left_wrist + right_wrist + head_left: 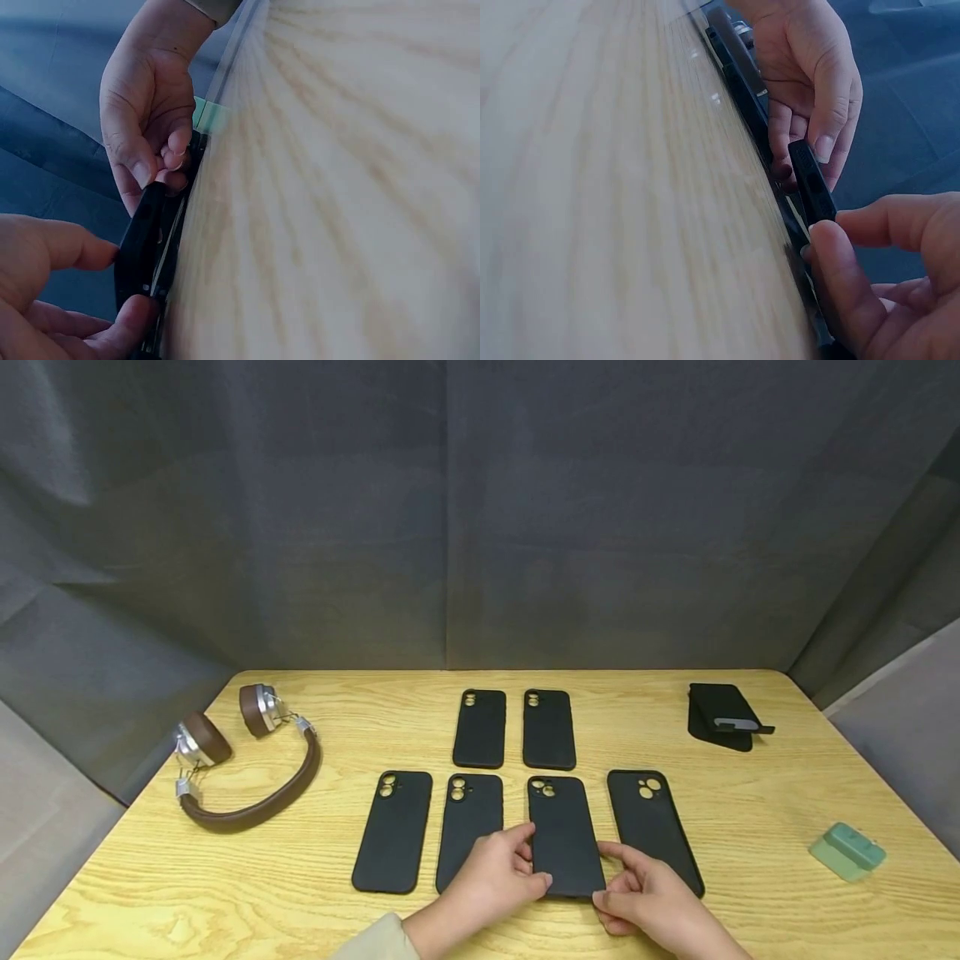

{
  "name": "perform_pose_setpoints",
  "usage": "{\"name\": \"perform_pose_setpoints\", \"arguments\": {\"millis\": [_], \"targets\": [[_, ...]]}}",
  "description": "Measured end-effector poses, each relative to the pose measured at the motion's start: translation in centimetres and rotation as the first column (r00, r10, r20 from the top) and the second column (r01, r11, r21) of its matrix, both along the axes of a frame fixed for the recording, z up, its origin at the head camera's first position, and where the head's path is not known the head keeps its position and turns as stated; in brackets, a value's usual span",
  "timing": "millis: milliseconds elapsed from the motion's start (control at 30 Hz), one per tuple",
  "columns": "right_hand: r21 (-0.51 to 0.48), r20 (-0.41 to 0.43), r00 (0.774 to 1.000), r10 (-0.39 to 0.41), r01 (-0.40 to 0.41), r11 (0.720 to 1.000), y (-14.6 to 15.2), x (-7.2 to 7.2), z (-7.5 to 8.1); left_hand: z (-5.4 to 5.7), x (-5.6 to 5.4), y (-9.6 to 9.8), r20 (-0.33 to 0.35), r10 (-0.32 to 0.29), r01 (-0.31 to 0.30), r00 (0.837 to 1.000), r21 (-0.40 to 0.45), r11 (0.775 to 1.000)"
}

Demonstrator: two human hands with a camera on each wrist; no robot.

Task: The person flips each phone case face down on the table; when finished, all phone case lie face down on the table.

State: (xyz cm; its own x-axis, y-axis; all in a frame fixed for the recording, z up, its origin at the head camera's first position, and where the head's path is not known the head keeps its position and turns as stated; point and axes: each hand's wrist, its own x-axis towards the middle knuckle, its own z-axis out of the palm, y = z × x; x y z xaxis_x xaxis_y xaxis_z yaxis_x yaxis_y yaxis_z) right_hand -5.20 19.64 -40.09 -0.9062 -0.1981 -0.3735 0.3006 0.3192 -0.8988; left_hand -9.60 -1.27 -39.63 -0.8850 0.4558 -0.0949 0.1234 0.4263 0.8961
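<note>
In the head view a black phone case [564, 839], back side up with its camera cutouts at the far left corner, is held by both hands at its near part. My left hand [498, 870] grips its left edge and near-left corner. The near-right corner is pinched by my right hand [647, 897]. Both wrist views show the case's near end [810, 176] tilted up a little from the table between the fingertips. Left of it lies another black case [468, 822], partly behind my left hand. On the right is a case [654, 827] with its hollow inner side up.
Another black phone case [393, 831] ends the near row at left. Two more cases, one at left [480, 728] and one at right [549, 729], form a row behind. Brown headphones [255, 814] lie far left. A black folded stand-like item [723, 710] and a green block [849, 850] are right.
</note>
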Motion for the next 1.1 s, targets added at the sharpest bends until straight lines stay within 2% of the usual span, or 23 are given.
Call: {"name": "perform_pose_setpoints", "arguments": {"millis": [200,333,833,1100], "targets": [[0.007,0.008,1.0,0.007,-0.007,1.0,0.1,0.1,-0.3,0.4,0.0,0.1,-0.031,-0.041,0.038,0.999,-0.118,0.992],[0.016,0.024,1.0,-0.007,0.006,1.0,-0.1,0.1,-0.5,0.4,0.1,0.1,-0.042,-0.053,0.045,0.998,-0.157,0.987],[0.079,0.005,0.998,-0.066,0.065,0.995,-0.6,0.1,-0.3,0.3,0.0,0.4,-0.068,-0.072,0.056,0.995,-0.212,0.976],[0.147,-0.008,0.985,-0.172,0.171,0.974,-0.8,0.2,0.9,0.3,0.0,0.2,-0.085,-0.061,0.041,0.994,-0.216,0.975]]}}
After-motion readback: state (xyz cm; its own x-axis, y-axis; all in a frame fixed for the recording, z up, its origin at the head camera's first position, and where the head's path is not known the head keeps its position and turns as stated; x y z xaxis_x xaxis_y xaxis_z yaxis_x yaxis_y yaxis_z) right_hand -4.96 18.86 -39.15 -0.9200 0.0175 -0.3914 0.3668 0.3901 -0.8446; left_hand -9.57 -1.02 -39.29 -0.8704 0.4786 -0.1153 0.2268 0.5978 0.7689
